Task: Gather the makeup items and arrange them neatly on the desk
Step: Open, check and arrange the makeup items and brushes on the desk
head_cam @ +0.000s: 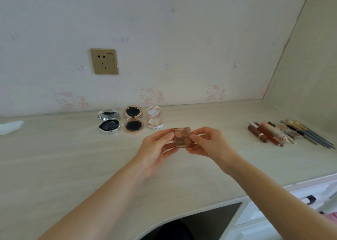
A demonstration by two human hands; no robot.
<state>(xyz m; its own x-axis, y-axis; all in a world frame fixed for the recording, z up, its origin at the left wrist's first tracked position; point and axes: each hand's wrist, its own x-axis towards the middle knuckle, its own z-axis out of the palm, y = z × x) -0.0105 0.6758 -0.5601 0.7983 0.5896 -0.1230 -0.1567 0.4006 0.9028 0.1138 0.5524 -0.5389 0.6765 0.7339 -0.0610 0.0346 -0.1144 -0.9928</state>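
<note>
Both hands hold a small brown eyeshadow palette (182, 136) above the middle of the pale wooden desk (73, 163). My left hand (156, 148) grips its left side, and my right hand (209, 143) grips its right side. Three open round compacts stand in a row behind it near the wall: a silver compact (109, 122), a rose-gold compact (133, 119) and a white-pink compact (154, 118). At the right lies a row of lipsticks, pencils and brushes (286, 133), side by side.
A white tissue-like scrap (11, 127) lies at the far left of the desk. A gold wall socket (104, 61) sits above the compacts. The desk's curved front edge runs at the bottom right, with white drawers (291, 212) below it.
</note>
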